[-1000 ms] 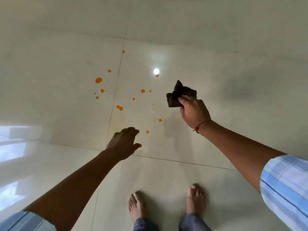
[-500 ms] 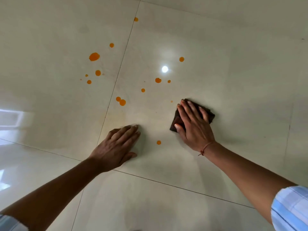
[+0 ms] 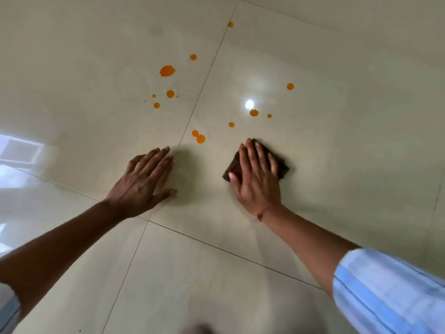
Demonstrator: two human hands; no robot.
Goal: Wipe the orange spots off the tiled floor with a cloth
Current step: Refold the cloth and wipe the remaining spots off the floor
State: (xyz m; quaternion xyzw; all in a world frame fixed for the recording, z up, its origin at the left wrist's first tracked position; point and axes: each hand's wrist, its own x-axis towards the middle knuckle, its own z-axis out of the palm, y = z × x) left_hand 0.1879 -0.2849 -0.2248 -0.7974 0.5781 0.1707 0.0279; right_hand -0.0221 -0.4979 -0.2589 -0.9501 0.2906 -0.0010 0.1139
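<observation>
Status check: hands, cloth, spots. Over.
Right hand flat on dark cloth, pressing it to tiled floor. Left hand open, flat on floor. Orange spots just beyond cloth, not yet wiped; nothing between.

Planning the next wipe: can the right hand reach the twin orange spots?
Probably yes: only bare floor lies between the right hand, flat on the cloth, and the twin orange spots.

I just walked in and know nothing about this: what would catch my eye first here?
Bright orange spots dot the pale tiled floor on both sides of a tile joint. Nearer the camera, the right hand presses a dark cloth flat on the tile, and the left hand rests open beside it.
</observation>
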